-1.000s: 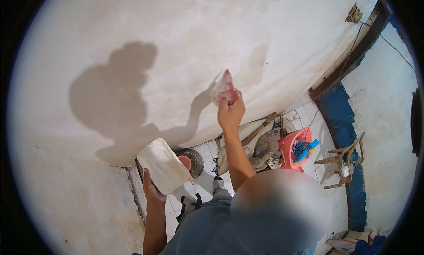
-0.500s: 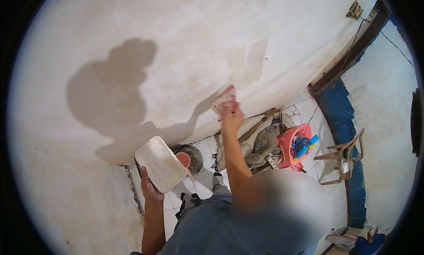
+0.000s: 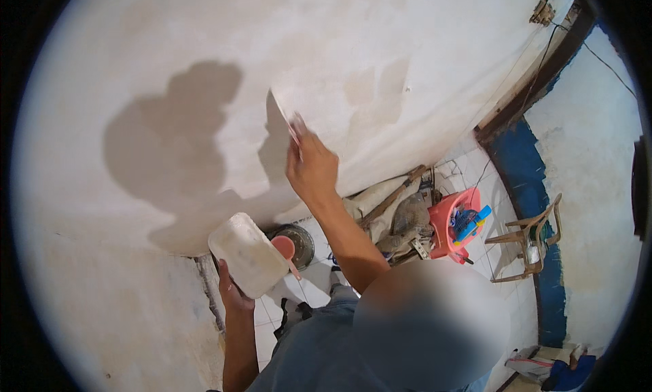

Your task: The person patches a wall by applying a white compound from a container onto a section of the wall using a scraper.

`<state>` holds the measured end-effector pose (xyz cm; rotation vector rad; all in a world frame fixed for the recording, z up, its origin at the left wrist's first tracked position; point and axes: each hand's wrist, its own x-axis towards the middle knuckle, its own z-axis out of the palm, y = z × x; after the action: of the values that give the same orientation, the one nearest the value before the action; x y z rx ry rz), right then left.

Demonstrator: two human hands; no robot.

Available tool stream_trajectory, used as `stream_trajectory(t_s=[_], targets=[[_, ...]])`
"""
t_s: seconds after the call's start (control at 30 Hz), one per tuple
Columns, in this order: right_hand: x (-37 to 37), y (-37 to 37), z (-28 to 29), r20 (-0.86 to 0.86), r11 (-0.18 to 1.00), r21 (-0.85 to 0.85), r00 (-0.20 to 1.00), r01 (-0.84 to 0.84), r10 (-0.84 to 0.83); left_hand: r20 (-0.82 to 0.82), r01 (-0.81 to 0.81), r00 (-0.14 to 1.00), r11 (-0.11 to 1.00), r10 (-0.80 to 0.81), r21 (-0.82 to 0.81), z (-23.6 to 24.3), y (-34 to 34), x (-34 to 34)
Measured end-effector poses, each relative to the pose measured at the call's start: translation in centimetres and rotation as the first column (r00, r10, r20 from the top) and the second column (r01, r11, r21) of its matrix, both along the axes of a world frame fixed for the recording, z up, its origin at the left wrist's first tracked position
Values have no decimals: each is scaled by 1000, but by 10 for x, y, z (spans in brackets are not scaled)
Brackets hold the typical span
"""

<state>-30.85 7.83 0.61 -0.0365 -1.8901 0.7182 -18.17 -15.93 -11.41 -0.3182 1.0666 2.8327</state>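
My right hand (image 3: 312, 166) is closed round a putty spreader (image 3: 286, 113) with pinkish-red colouring. The spreader is seen nearly edge-on, its long pale edge at the plastered wall (image 3: 319, 45); whether it presses on the wall along its full length I cannot tell. My left hand (image 3: 234, 290) grips a shallow white rectangular tray (image 3: 248, 256) by its near left edge, thumb along the side. The tray's inside is smeared whitish. Darker, damp-looking patches (image 3: 390, 86) mark the wall to the right of the spreader.
On the tiled floor stand a dark round basin (image 3: 303, 246) with a pink dipper (image 3: 284, 246), a filled sack (image 3: 411, 215), and a pink tub (image 3: 445, 222) holding blue and yellow items. A plastic chair (image 3: 530, 239) is farther right. Cables (image 3: 547, 59) hang at the corner.
My right hand has swept left and up along the wall, turning the spreader from its broad face to nearly edge-on. The left hand and tray have hardly moved.
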Motion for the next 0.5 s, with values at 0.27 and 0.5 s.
stream_trajectory(t_s=[0.27, 0.5], targets=[[-51, 91, 13, -289, 927, -369, 940, 67, -183, -43, 18, 999, 1000, -17, 23, 2, 9, -4], [-1, 56, -45, -58, 886, -443, 991, -136, 124, -80, -2, 997, 1000, 1, -3, -6, 1, -3]])
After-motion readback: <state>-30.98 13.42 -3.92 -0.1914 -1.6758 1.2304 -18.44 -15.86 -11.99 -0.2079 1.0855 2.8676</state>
